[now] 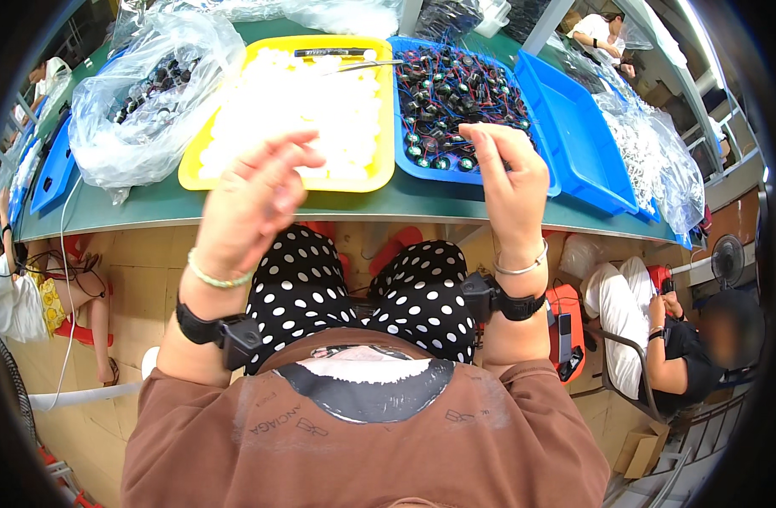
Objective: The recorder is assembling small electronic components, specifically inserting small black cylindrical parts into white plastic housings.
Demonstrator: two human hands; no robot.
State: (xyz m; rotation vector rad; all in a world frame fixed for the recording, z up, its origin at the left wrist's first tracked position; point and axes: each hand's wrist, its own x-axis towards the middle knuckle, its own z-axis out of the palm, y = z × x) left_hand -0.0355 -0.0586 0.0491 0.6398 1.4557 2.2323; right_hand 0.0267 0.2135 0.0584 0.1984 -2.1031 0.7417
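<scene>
A long green workbench is running across a busy workshop, with other workers sitting at either side. The person's left hand is hovering over the yellow tray of small white parts, fingers curled and blurred; whether they are pinching anything I cannot tell. The right hand is hanging at the near edge of the blue tray of wired components, thumb and forefinger closing together, perhaps on something tiny. Clear bags are lying left, an empty blue bin right. Those tangled red and blue leads could be snagging and dragging neighbours out.
</scene>
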